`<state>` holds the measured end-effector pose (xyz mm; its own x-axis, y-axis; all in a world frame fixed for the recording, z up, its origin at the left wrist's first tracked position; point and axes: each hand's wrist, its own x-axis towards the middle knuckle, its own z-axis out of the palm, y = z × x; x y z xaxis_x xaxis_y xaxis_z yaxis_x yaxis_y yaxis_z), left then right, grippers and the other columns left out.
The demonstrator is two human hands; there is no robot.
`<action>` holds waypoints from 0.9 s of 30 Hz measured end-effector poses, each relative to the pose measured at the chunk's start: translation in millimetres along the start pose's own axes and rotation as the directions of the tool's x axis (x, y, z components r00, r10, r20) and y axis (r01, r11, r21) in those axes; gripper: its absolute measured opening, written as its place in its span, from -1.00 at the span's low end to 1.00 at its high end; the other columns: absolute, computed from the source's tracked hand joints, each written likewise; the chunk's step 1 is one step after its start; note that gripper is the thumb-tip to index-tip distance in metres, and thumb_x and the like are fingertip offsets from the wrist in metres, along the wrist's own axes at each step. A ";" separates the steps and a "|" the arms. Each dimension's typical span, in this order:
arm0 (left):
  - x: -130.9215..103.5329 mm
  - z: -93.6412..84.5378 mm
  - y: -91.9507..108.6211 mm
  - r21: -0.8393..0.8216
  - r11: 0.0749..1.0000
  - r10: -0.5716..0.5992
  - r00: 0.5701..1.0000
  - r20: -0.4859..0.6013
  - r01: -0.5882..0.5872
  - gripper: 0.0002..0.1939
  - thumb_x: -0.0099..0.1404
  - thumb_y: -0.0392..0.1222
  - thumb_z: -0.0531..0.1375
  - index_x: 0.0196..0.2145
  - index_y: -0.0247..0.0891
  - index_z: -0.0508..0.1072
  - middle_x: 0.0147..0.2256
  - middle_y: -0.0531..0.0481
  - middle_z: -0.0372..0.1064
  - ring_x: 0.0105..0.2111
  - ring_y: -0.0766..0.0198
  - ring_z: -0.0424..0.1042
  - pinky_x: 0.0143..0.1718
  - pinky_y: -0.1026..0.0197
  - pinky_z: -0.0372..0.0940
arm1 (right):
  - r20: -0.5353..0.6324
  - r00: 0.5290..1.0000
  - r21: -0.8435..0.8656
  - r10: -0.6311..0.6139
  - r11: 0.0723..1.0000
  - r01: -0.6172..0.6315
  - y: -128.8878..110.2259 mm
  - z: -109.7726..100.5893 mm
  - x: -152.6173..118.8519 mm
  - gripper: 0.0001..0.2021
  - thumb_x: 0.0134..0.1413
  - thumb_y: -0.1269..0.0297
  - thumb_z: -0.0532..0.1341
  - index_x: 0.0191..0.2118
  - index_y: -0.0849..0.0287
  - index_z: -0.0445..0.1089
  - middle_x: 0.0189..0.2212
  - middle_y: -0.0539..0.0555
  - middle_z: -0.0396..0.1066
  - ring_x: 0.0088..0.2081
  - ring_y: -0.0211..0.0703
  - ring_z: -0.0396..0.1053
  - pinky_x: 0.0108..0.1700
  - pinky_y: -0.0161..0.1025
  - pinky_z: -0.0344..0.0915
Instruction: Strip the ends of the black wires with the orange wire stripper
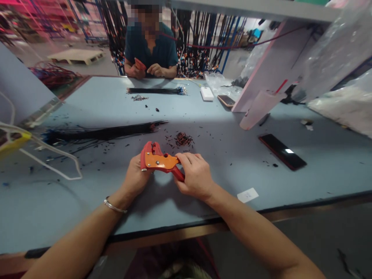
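My right hand (197, 174) is closed round the red handles of a wire stripper (159, 161) with an orange side plate, held above the table. Close against the tool's red head is my left hand (136, 176), curled, its fingertips hidden behind the jaws; what it holds, if anything, does not show. Just beyond the stripper lies a small pile of black and reddish cut bits (183, 138). A long bundle of black wires (104, 132) stretches across the table to the left, its reddish ends pointing right.
Opposite sits a person (151, 50) holding a red tool, behind another black wire bundle (154, 90). On the right are a dark phone (281, 151), a white card (247, 195) and a slanted pale post (261, 66). A white wire frame (69, 178) juts in at left.
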<state>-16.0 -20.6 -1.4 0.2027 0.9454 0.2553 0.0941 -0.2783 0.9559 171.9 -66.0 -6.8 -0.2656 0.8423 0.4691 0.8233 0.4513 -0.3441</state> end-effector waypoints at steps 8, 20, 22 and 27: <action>-0.7 0.9 1.3 -0.002 1.000 0.006 1.000 0.007 -0.006 -0.89 0.06 -0.21 0.35 -0.40 -0.26 0.56 -0.40 -0.02 0.54 -0.40 0.23 0.46 -0.29 0.23 0.39 | -0.005 1.000 -0.011 -0.007 1.000 0.007 -0.2 -1.2 1.1 -0.54 -0.11 0.29 0.14 -0.02 0.31 0.32 -0.17 0.28 0.45 -0.18 0.09 0.37 -0.12 -0.05 0.18; 1.9 1.4 2.2 0.030 0.999 -0.036 0.999 -0.020 0.037 -0.60 0.07 0.13 0.34 -0.56 -0.27 0.40 -0.62 0.08 0.27 -0.61 0.36 0.18 -0.56 0.30 0.16 | 0.070 0.994 0.105 0.087 0.990 -0.094 -6.7 0.8 6.6 -0.60 -0.09 0.28 0.15 -0.06 0.28 0.33 -0.19 0.26 0.46 -0.23 0.04 0.38 -0.12 -0.07 0.23; 4.2 3.4 8.4 0.018 0.999 -0.034 0.999 -0.007 0.034 -0.59 0.08 0.13 0.32 -0.60 -0.27 0.37 -0.65 0.08 0.22 -0.61 0.35 0.15 -0.57 0.30 0.13 | 0.124 0.985 0.179 0.123 0.973 -0.144 -7.7 -3.8 9.0 -0.60 -0.08 0.28 0.18 -0.06 0.26 0.33 -0.18 0.23 0.47 -0.23 0.01 0.37 -0.13 -0.09 0.24; 9.4 9.6 23.7 0.034 0.998 -0.054 0.998 0.018 0.053 -0.75 0.13 -0.03 0.26 -0.52 -0.26 0.42 -0.62 0.11 0.21 -0.60 0.37 0.12 -0.56 0.31 0.08 | 0.381 0.896 0.490 0.229 0.772 -0.406 -5.4 -22.0 15.6 -0.79 -0.05 0.28 0.20 -0.22 0.17 0.36 -0.42 0.01 0.41 -0.40 -0.18 0.30 -0.28 -0.21 0.24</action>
<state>-2.5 -20.0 22.3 0.2146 0.9559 0.2008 0.1383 -0.2332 0.9625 174.3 -61.8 20.3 -0.2404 0.9702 0.0311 0.4977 0.1507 -0.8542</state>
